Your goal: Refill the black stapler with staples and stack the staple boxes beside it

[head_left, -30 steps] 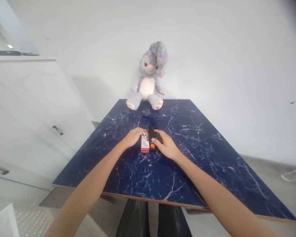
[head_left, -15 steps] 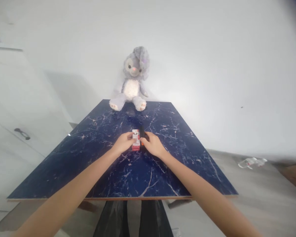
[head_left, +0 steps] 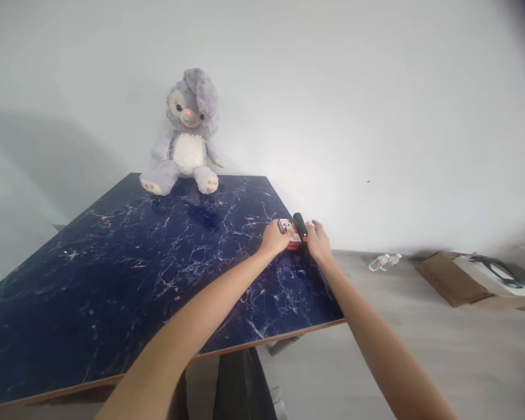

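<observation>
My left hand (head_left: pixel 276 238) is closed around a small red-and-white box (head_left: pixel 289 231), thumb on its near side. Directly to the right of that box is a black cylinder-like object (head_left: pixel 300 224) with an orange patch; its exact kind cannot be made out. My right hand (head_left: pixel 318 240) is at the right side of the black object, thumb and fingers apart; whether it still touches the object is unclear. Both items are by the right edge of the blue marbled table (head_left: pixel 192 262).
A grey plush rabbit (head_left: pixel 188 134) sits at the table's back edge, against the white wall (head_left: pixel 354 105). On the floor to the right are clear plastic bottles (head_left: pixel 384 262) and an open cardboard box (head_left: pixel 446 277) with a dark looped item (head_left: pixel 499 271) on it.
The view has turned right. Both hands, the red-and-white box and the black object have moved from mid-table to its right edge. My right hand's thumb has come away from the black object's top.
</observation>
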{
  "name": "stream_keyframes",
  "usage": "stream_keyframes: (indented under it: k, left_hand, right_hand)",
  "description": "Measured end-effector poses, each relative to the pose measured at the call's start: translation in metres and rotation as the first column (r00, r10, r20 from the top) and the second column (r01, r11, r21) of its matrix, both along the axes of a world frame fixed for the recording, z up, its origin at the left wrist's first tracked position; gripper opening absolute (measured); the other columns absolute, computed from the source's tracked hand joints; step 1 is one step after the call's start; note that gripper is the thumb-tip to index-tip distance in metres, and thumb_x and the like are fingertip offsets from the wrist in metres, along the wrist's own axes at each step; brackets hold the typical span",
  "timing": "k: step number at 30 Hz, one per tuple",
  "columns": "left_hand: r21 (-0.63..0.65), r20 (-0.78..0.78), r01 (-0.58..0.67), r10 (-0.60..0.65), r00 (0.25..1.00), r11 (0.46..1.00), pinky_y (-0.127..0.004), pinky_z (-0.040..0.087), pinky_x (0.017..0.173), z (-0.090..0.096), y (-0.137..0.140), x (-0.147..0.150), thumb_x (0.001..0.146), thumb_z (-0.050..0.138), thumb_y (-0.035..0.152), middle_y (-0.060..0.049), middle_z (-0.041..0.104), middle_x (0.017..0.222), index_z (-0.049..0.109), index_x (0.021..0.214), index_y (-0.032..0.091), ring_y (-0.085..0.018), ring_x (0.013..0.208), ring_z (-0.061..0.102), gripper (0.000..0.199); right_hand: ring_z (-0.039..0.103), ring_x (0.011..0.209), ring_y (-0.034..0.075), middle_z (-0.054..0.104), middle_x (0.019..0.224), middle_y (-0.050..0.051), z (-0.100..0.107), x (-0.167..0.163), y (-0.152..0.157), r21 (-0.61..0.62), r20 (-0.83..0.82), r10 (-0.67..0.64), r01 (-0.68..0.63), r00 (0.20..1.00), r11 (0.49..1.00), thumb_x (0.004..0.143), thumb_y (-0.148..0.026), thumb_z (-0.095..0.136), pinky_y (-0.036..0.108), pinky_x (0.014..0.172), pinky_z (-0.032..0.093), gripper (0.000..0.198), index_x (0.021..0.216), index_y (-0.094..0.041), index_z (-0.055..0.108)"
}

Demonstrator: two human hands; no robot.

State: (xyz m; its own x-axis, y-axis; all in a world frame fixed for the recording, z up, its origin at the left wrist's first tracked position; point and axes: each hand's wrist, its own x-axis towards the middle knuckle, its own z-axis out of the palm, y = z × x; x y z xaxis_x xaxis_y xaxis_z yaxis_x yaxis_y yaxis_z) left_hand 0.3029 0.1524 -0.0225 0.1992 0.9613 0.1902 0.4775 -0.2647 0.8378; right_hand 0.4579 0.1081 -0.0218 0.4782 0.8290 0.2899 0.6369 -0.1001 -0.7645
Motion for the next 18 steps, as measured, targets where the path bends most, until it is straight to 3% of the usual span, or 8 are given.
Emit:
stream_keyframes:
  k: [2, 4, 7, 9, 10, 12, 14, 18]
  left_hand:
    - [0.146, -0.046, -0.067, 0.075, 0.996, 0.987, -0.039, 0.044, 0.105, -0.008, -0.001, -0.04, 0.093, 0.056, 0.042, -0.02, 0.061, 0.133, 0.055, 0.135, 0.011, -0.029, 0.126, 0.057, 0.052]
    - [0.313, -0.145, -0.055, 0.105, 0.984, 0.948, -0.041, 0.042, 0.108, -0.014, 0.001, -0.1, 0.095, 0.052, 0.038, -0.018, 0.061, 0.133, 0.054, 0.135, 0.012, -0.029, 0.127, 0.055, 0.048]
    - [0.495, -0.252, -0.137, 0.293, 0.922, 0.858, -0.044, 0.042, 0.106, -0.015, 0.007, -0.203, 0.097, 0.045, 0.033, -0.016, 0.063, 0.127, 0.057, 0.13, 0.013, -0.029, 0.12, 0.057, 0.041]
    - [0.577, -0.35, -0.129, 0.387, 0.853, 0.806, -0.047, 0.039, 0.108, -0.012, 0.012, -0.262, 0.098, 0.042, 0.033, -0.014, 0.063, 0.126, 0.06, 0.127, 0.016, -0.031, 0.12, 0.054, 0.038]
    - [0.578, -0.414, -0.115, 0.412, 0.811, 0.808, -0.048, 0.039, 0.107, -0.01, 0.015, -0.284, 0.098, 0.041, 0.033, -0.014, 0.065, 0.123, 0.062, 0.125, 0.017, -0.032, 0.12, 0.054, 0.038]
    - [0.57, -0.459, -0.227, 0.535, 0.709, 0.79, -0.051, 0.041, 0.101, -0.009, 0.018, -0.313, 0.098, 0.039, 0.033, -0.017, 0.066, 0.118, 0.064, 0.121, 0.014, -0.034, 0.115, 0.055, 0.039]
    - [0.561, -0.467, -0.345, 0.632, 0.618, 0.752, -0.052, 0.041, 0.098, -0.01, 0.022, -0.323, 0.098, 0.037, 0.035, -0.021, 0.065, 0.116, 0.063, 0.122, 0.01, -0.036, 0.112, 0.055, 0.043]
    - [0.546, -0.597, -0.162, 0.517, 0.613, 0.822, -0.046, 0.041, 0.098, -0.012, 0.032, -0.319, 0.1, 0.037, 0.037, -0.018, 0.066, 0.113, 0.067, 0.115, 0.015, -0.033, 0.113, 0.055, 0.041]
  right_hand:
    - [0.057, 0.114, 0.026, 0.062, 0.126, 0.016, 0.0, -0.013, -0.009, 0.196, -0.024, -0.085, 0.088, 0.996, 0.977, 0.099, -0.051, 0.031, 0.037, 0.096, 0.042, 0.051, 0.127, -0.016, 0.054]
    - [0.057, 0.107, 0.025, 0.063, 0.115, 0.014, 0.003, -0.038, -0.014, 0.33, 0.044, -0.06, 0.042, 0.997, 0.943, 0.1, -0.047, 0.034, 0.038, 0.093, 0.043, 0.042, 0.117, -0.016, 0.056]
    - [0.055, 0.101, 0.025, 0.061, 0.105, 0.011, 0.012, -0.098, -0.011, 0.411, 0.274, 0.106, -0.216, 0.956, 0.886, 0.096, -0.041, 0.044, 0.038, 0.092, 0.042, 0.027, 0.105, -0.018, 0.056]
    - [0.054, 0.1, 0.025, 0.061, 0.102, 0.01, 0.019, -0.148, 0.001, 0.371, 0.434, 0.238, -0.414, 0.869, 0.831, 0.095, -0.038, 0.046, 0.038, 0.092, 0.041, 0.022, 0.101, -0.018, 0.056]
    - [0.054, 0.099, 0.024, 0.061, 0.101, 0.01, 0.022, -0.174, 0.009, 0.322, 0.499, 0.287, -0.483, 0.817, 0.814, 0.096, -0.037, 0.046, 0.037, 0.091, 0.04, 0.023, 0.1, -0.018, 0.057]
    - [0.054, 0.097, 0.025, 0.064, 0.098, 0.01, 0.024, -0.223, 0.027, 0.183, 0.626, 0.37, -0.591, 0.686, 0.786, 0.1, -0.039, 0.04, 0.038, 0.093, 0.037, 0.028, 0.098, -0.019, 0.059]
    - [0.055, 0.098, 0.026, 0.067, 0.097, 0.011, 0.022, -0.261, 0.046, 0.063, 0.683, 0.398, -0.592, 0.612, 0.804, 0.104, -0.042, 0.032, 0.041, 0.095, 0.034, 0.039, 0.095, -0.019, 0.062]
    - [0.053, 0.11, 0.03, 0.066, 0.114, 0.016, 0.004, -0.295, 0.077, -0.072, 0.632, 0.38, -0.437, 0.676, 0.896, 0.104, -0.044, 0.027, 0.043, 0.097, 0.033, 0.047, 0.11, -0.016, 0.063]
